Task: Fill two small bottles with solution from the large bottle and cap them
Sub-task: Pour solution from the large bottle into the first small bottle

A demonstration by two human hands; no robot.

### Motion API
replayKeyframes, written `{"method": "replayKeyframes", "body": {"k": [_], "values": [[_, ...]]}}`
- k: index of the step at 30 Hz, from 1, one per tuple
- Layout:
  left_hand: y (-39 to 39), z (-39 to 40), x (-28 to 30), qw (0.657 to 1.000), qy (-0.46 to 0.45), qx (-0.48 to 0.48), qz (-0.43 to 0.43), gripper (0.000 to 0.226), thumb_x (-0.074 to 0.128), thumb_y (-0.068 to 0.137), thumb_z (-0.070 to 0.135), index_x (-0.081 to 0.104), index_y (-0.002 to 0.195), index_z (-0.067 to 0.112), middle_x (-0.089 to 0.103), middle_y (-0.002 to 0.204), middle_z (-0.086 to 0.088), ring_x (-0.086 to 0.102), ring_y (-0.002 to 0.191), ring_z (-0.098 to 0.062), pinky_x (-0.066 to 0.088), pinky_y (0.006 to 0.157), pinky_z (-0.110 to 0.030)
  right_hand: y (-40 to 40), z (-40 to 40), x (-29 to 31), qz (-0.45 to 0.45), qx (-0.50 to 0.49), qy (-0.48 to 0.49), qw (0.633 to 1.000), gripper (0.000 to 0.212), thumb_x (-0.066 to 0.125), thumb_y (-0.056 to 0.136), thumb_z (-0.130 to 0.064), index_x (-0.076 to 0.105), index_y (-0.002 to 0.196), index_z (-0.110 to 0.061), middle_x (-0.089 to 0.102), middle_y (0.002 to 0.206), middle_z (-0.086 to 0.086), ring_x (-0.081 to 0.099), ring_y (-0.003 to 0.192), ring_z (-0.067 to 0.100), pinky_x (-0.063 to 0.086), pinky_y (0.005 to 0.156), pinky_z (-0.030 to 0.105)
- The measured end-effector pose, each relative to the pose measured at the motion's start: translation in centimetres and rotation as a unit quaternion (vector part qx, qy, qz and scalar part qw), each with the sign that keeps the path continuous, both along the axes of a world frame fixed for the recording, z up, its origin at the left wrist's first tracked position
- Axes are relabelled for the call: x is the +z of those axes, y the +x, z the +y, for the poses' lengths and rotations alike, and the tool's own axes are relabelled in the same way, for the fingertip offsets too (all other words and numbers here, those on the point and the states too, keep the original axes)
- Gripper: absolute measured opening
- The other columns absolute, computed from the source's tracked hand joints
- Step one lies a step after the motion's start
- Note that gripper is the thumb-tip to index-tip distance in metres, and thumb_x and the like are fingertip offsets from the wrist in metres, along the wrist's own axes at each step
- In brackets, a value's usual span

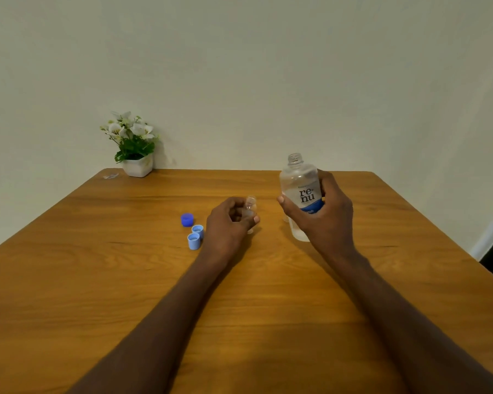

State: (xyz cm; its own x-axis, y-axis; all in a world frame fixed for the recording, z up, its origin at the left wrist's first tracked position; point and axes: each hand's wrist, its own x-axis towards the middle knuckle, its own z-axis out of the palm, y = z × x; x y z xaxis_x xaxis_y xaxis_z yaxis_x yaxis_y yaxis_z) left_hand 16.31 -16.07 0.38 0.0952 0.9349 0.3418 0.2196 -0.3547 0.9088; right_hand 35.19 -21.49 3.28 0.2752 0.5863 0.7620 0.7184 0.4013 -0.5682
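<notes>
My right hand [325, 214] grips the large clear bottle [300, 183], which is upright, uncapped, and labelled "renu" in black with a blue band. My left hand [228, 220] is closed around a small clear bottle [250, 204], also uncapped, standing at the table's middle. A second small clear bottle [286, 218] is partly hidden behind the large one and my right thumb. Left of my left hand lie a dark blue cap [187, 219] and two light blue caps [197, 230] [193, 241], openings facing up.
The wooden table [125, 280] fills the lower view, with its far edge against a pale wall. A white pot of flowers [135, 155] stands at the far left corner, with a small clear scrap [110, 176] beside it. A dark gap shows at the right edge.
</notes>
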Motion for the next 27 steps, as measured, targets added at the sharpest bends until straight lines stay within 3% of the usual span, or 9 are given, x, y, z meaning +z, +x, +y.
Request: {"method": "replayKeyframes", "body": {"k": [5, 9, 15, 23, 27], "values": [[0.3, 0.0, 0.3, 0.999, 0.020, -0.002, 0.026, 0.048, 0.083, 0.086, 0.020, 0.067, 0.131, 0.018, 0.070, 0.116, 0.007, 0.065, 0.103, -0.003, 0.052, 0.087, -0.016, 0.9, 0.6, -0.5, -0.074, 0.004, -0.031, 0.997, 0.081, 0.076, 0.076, -0.069, 0.056, 0.138, -0.020, 0.067, 0.125, -0.004, 0.066, 0.106, 0.013, 0.062, 0.075, 0.033], [0.4, -0.1, 0.4, 0.998, 0.047, 0.010, 0.041, 0.047, 0.084, 0.085, 0.023, 0.068, 0.130, 0.021, 0.072, 0.118, 0.004, 0.066, 0.106, -0.009, 0.056, 0.093, -0.027, 1.6, 0.9, -0.7, -0.118, -0.008, -0.053, 0.992, 0.087, 0.072, 0.074, -0.074, 0.055, 0.142, -0.021, 0.065, 0.128, -0.002, 0.062, 0.110, 0.012, 0.061, 0.079, 0.033], [0.7, -0.1, 0.6, 0.997, 0.057, 0.011, 0.058, 0.051, 0.084, 0.085, 0.024, 0.068, 0.134, 0.022, 0.073, 0.123, 0.001, 0.066, 0.108, -0.012, 0.058, 0.094, -0.032, 2.6, 1.2, -0.7, -0.154, -0.023, -0.085, 0.984, 0.091, 0.068, 0.072, -0.077, 0.053, 0.145, -0.025, 0.064, 0.128, -0.002, 0.058, 0.113, 0.014, 0.058, 0.082, 0.031], [0.6, -0.1, 0.6, 0.995, 0.067, 0.015, 0.066, 0.050, 0.082, 0.087, 0.024, 0.067, 0.134, 0.020, 0.072, 0.126, 0.003, 0.064, 0.106, -0.009, 0.055, 0.092, -0.026, 2.5, 1.2, -0.5, -0.195, -0.037, -0.102, 0.975, 0.087, 0.075, 0.071, -0.067, 0.054, 0.145, -0.027, 0.063, 0.123, 0.003, 0.054, 0.109, 0.021, 0.057, 0.085, 0.044], [0.6, -0.1, 0.5, 0.995, 0.077, 0.031, 0.057, 0.049, 0.085, 0.083, 0.025, 0.070, 0.130, 0.022, 0.073, 0.117, 0.010, 0.066, 0.101, -0.008, 0.057, 0.090, -0.027, 2.6, 1.0, -0.4, -0.212, -0.050, -0.109, 0.970, 0.084, 0.080, 0.071, -0.061, 0.056, 0.145, -0.028, 0.062, 0.123, 0.003, 0.053, 0.111, 0.024, 0.053, 0.088, 0.047]]}}
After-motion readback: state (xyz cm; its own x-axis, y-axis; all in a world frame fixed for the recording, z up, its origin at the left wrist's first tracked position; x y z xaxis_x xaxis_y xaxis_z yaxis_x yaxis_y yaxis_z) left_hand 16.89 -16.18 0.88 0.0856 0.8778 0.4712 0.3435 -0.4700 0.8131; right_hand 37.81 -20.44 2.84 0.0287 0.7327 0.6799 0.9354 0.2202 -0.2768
